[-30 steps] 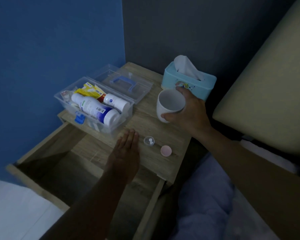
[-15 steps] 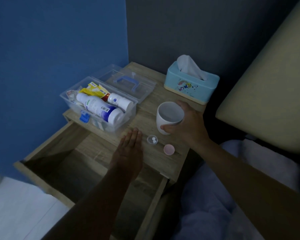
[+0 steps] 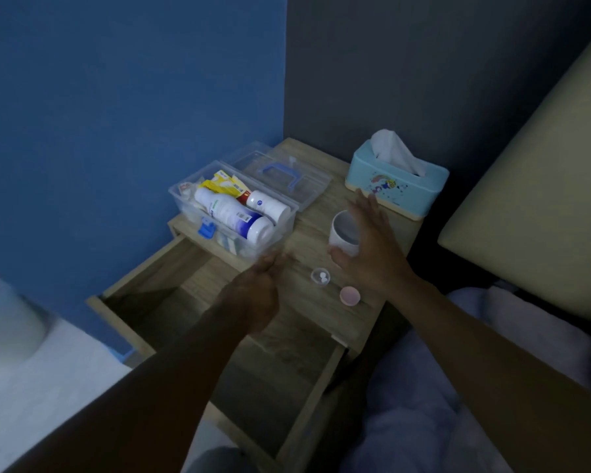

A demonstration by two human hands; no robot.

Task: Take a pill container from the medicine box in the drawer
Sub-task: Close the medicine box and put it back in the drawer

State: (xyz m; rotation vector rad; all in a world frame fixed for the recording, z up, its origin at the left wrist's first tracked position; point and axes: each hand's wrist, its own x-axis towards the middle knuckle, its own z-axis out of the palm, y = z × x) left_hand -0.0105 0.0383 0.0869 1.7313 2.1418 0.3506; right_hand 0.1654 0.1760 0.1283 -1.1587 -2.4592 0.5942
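A clear plastic medicine box stands open on the wooden nightstand, holding white bottles and yellow packets. Its clear lid with a blue handle lies behind it. A small open pill container with two white pills sits near the front edge, its pink cap beside it. My left hand hovers just in front of the box, fingers curled loosely, holding nothing. My right hand is spread open next to the white cup, apart from it.
The drawer below the nightstand top is pulled out and looks dark inside. A light blue tissue box stands at the back right. A beige headboard and bedding lie to the right, a blue wall to the left.
My right hand has set the cup down and let go of it, fingers now spread. My left hand has lifted and moved toward the medicine box.
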